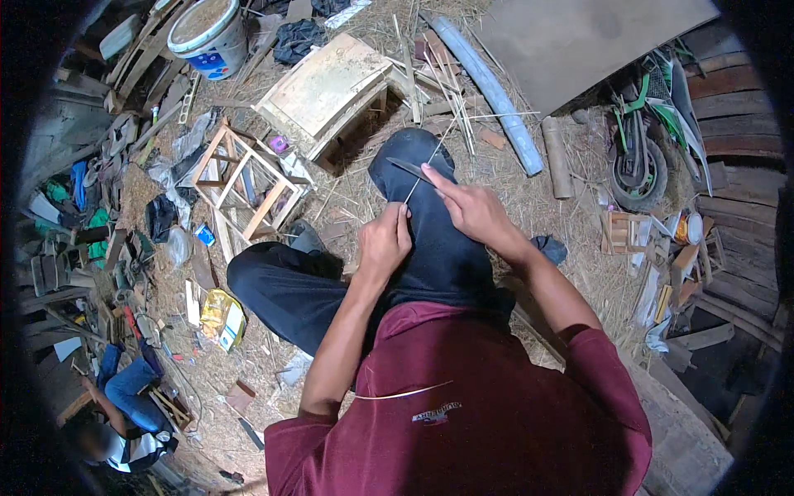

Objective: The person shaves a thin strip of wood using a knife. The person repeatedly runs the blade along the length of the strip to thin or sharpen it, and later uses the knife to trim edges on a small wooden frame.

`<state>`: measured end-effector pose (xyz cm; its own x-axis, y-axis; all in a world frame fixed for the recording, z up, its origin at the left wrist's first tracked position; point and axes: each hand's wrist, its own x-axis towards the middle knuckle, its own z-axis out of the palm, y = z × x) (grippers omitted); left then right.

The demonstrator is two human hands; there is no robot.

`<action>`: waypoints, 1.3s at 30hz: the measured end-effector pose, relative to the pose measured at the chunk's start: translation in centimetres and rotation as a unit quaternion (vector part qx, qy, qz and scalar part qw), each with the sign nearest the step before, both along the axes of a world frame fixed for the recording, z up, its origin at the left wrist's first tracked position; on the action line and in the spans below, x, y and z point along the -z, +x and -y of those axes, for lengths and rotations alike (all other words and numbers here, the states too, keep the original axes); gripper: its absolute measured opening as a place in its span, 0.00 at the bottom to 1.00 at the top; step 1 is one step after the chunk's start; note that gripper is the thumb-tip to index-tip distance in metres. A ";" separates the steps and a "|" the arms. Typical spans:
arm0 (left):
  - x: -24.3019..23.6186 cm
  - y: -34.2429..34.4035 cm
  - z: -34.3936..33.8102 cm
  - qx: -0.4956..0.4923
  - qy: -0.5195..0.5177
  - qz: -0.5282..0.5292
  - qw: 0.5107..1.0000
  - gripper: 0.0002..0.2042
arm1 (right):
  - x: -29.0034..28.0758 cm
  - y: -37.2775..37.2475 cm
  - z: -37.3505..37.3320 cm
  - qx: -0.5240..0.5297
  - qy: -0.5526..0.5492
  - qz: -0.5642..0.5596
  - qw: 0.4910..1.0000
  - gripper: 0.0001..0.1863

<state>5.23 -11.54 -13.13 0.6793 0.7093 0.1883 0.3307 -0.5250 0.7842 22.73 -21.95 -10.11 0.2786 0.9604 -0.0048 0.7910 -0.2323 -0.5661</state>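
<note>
A thin pale strip, like split bamboo or wood, slants up and away over my dark-trousered knee. Its near end is pinched in my left hand. My right hand grips a knife, whose handle is mostly hidden by the fingers. The dark blade points left and crosses the strip a little beyond my left fingertips. From this angle I cannot tell whether the edge bites into the strip. Another loose pale sliver lies across my maroon shirt.
Ahead stands a low wooden cabinet, with long thin strips and a bluish pole beside it. A wooden frame sits to the left. A green motorbike is at right. Another person sits at lower left. Shavings cover the floor.
</note>
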 end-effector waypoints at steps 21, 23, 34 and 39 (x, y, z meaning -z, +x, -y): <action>-0.2 -10.2 1.7 -0.074 -0.323 0.079 0.940 0.16 | -0.5 0.8 0.1 0.130 0.052 -0.066 0.988 0.29; -2.1 -6.1 1.2 -0.070 -0.370 0.068 0.924 0.16 | -1.4 0.6 0.5 0.052 0.087 -0.051 0.994 0.30; -0.7 1.1 0.8 -0.028 -0.462 0.120 0.878 0.15 | -0.8 0.4 0.1 0.011 -0.048 0.034 0.998 0.33; 0.2 -1.6 2.1 -0.039 -0.526 0.129 0.840 0.16 | -0.5 0.6 0.0 0.039 -0.057 0.031 0.997 0.33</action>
<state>3.66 -13.61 -13.29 0.6559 0.6159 -0.4365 0.0798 0.5184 0.8514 23.31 -21.93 -9.57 0.3559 0.9298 -0.0939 0.8007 -0.3552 -0.4824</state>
